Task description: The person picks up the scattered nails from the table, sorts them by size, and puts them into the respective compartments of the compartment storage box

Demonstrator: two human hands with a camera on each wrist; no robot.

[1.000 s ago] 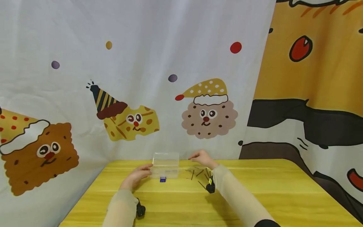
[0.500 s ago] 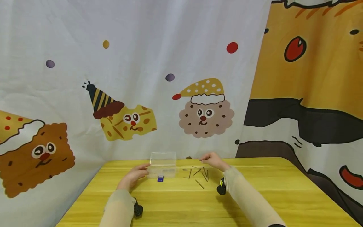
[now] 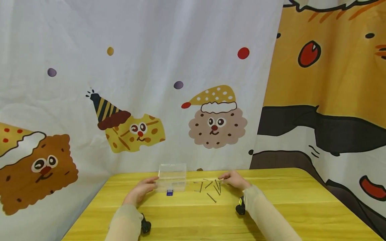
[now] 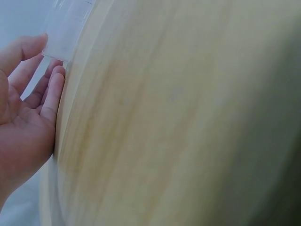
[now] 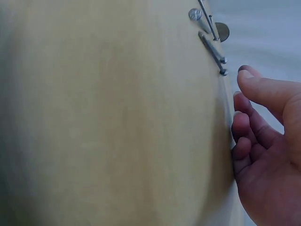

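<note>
Box (image 3: 178,186) touched by left hand (image 3: 140,192), digits apart; right hand (image 3: 236,180) loosely curled, seemingly parted, near nails (image 5: 211,50).

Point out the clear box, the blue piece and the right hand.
Clear box (image 3: 178,187): head view, front wall.
Blue piece (image 3: 170,192): head view, its middle.
Right hand (image 3: 235,180): head view, back of the hand.

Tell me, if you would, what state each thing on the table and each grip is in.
Clear box: open, on the table.
Lid: raised at the back.
Nails: loose, scattered, lying down.
Blue piece: at the box's front; whether attached, unclear.
Left grip: fingers at the box's left side.
Right grip: fingers bent, beside the nails; none visibly held.
</note>
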